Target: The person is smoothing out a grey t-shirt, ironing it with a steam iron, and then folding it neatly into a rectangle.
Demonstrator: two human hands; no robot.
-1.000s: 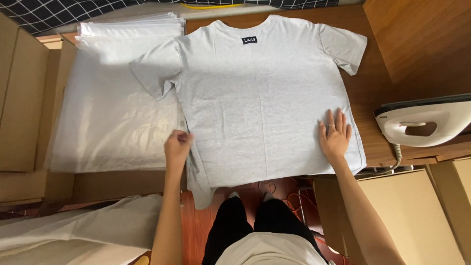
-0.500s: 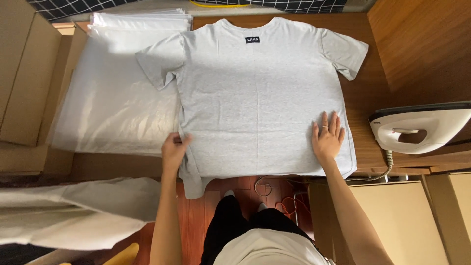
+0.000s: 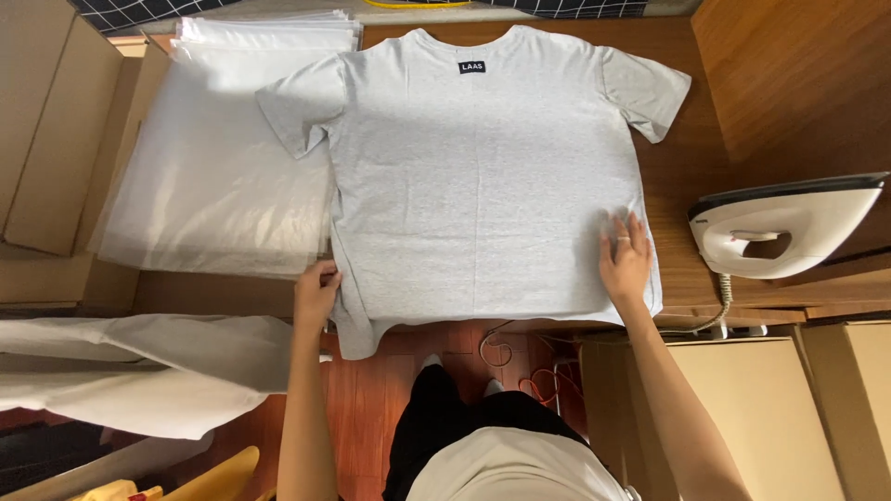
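Two hands, left hand [image 3: 317, 289] and right hand [image 3: 626, 263], soft grey T-shirt [image 3: 483, 176] (flat)
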